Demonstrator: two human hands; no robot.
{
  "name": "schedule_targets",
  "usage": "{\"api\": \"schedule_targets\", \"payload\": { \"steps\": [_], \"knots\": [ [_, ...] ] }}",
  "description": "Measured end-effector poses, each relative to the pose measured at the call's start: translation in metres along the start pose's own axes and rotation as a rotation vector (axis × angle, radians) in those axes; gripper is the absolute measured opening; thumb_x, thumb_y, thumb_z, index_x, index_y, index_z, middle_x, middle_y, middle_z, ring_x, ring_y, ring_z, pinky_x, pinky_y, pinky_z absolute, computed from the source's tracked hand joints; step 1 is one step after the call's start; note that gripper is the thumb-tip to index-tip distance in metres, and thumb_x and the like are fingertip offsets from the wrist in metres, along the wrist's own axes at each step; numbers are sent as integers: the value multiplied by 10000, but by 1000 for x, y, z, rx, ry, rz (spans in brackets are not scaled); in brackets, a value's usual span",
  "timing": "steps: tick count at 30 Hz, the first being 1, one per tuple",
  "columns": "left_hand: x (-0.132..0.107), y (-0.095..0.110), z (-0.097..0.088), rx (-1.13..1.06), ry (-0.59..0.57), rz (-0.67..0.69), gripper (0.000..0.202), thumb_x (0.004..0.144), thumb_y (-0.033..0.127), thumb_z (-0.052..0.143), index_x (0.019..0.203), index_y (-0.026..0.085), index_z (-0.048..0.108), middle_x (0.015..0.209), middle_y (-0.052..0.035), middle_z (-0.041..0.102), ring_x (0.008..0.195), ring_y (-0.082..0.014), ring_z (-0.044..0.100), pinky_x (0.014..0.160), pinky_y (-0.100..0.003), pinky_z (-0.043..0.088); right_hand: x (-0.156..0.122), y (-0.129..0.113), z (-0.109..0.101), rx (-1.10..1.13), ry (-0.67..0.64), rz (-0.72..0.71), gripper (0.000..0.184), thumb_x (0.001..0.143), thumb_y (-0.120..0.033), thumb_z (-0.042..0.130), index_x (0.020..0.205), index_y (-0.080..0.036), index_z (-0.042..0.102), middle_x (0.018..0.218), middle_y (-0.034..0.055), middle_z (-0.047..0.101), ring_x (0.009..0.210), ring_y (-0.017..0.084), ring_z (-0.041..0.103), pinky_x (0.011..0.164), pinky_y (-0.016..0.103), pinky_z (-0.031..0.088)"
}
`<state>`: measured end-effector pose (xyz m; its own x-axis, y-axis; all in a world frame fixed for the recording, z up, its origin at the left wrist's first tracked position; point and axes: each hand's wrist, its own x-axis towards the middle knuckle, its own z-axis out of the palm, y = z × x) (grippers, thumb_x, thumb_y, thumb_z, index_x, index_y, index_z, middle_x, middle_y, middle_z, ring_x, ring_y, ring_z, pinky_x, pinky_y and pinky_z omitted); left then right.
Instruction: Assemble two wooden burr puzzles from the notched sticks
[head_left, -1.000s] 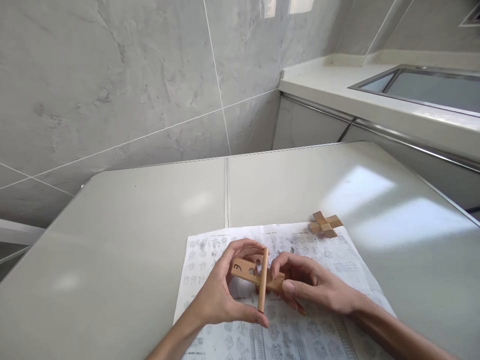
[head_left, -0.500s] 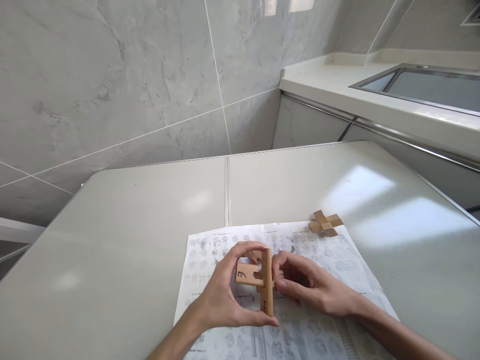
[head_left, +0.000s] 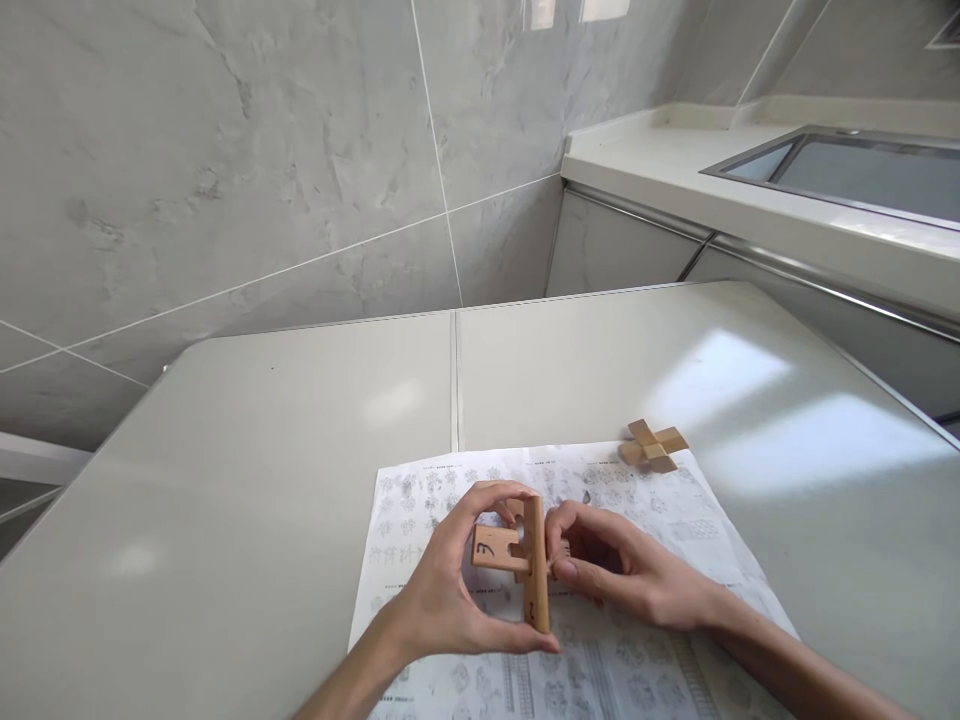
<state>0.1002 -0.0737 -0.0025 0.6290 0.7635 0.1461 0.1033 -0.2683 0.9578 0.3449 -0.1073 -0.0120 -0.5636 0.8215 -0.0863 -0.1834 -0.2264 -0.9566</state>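
Two notched wooden puzzle bars [head_left: 521, 560] are crossed together just above a printed instruction sheet [head_left: 637, 660]. My left hand [head_left: 442, 590] curls round the upright bar, thumb under its lower end and fingers over the top. My right hand [head_left: 622, 575] pinches the right end of the horizontal bar, whose left end bears a dark handwritten mark. Both hands are closed on the crossed pieces.
A small assembled wooden cross [head_left: 651, 446] lies at the sheet's far right corner on the grey table [head_left: 262, 450]. A tiled wall stands behind. A white counter with a steel sink [head_left: 840, 170] runs along the right.
The upright bar turned from a thin tilted edge to show its flat face and slid tighter into the horizontal bar's notch. My hands closed in slightly; the small cross stayed put.
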Motion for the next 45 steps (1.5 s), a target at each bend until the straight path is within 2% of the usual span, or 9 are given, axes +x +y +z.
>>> {"api": "schedule_targets", "payload": {
  "steps": [12, 17, 22, 26, 30, 35, 38, 42, 45],
  "knots": [
    [1, 1, 1, -28, 15, 6, 1027, 618, 434, 1030, 1488, 360, 489, 1422, -116, 582, 1167, -317, 635, 1084, -527, 506, -1, 1, 0, -12, 15, 12, 276, 1036, -481, 675, 1036, -212, 616, 874, 5, 574, 736, 149, 489, 676, 299, 394],
    [-1, -2, -1, -27, 3, -7, 1079, 607, 513, 1019, 1517, 382, 454, 1535, -109, 491, 1404, -396, 506, 1202, -563, 400, -2, 2, -2, -38, 40, -18, 266, 1037, -472, 677, 1019, -212, 623, 872, 7, 575, 727, 147, 488, 662, 288, 400],
    [-1, -4, -6, 109, 87, -51, 933, 775, 618, 871, 1541, 348, 411, 1542, -130, 463, 1443, -412, 458, 1206, -614, 381, -2, 3, -7, -136, 230, -110, 241, 1065, -459, 631, 1008, -226, 608, 826, -8, 538, 673, 141, 459, 598, 273, 382],
    [2, -3, -9, 364, 77, -171, 1043, 723, 560, 932, 1571, 343, 364, 1576, -144, 444, 1473, -438, 416, 1195, -665, 391, 0, 3, -10, -329, 418, -227, 221, 1082, -432, 596, 986, -234, 614, 908, 30, 600, 755, 177, 541, 646, 299, 445],
    [4, -6, -9, 471, -16, -146, 1222, 596, 628, 981, 1607, 321, 367, 1626, -169, 410, 1510, -497, 352, 1178, -709, 405, 2, 3, -9, -435, 459, -288, 195, 1101, -399, 552, 1010, -241, 622, 945, 55, 638, 795, 202, 591, 658, 322, 484],
    [5, -12, -7, 525, -44, -81, 1043, 697, 548, 958, 1574, 323, 439, 1557, -147, 526, 1473, -447, 448, 1166, -658, 452, 3, 7, -8, -508, 521, -314, 146, 1103, -372, 552, 1132, -250, 626, 992, 68, 682, 791, 209, 636, 664, 344, 526],
    [7, -12, -16, 525, 50, -111, 987, 722, 520, 949, 1558, 318, 466, 1519, -134, 581, 1411, -428, 528, 1159, -648, 460, 3, 12, -10, -564, 563, -320, 157, 1096, -344, 567, 1222, -256, 601, 1002, 66, 694, 779, 209, 656, 655, 346, 533],
    [12, -4, -42, 484, 373, -279, 941, 735, 547, 932, 1524, 310, 478, 1526, -117, 587, 1425, -418, 529, 1209, -664, 380, 3, 15, -11, -659, 557, -308, 163, 1080, -302, 588, 1233, -249, 600, 908, 46, 692, 700, 197, 652, 592, 324, 515],
    [13, 3, -54, 310, 482, -253, 915, 764, 523, 917, 1518, 286, 457, 1499, -124, 610, 1450, -378, 523, 1239, -593, 367, 2, 16, -7, -719, 502, -329, 125, 1067, -250, 595, 1191, -244, 611, 902, 40, 708, 660, 170, 635, 568, 298, 506]
  ]
}}
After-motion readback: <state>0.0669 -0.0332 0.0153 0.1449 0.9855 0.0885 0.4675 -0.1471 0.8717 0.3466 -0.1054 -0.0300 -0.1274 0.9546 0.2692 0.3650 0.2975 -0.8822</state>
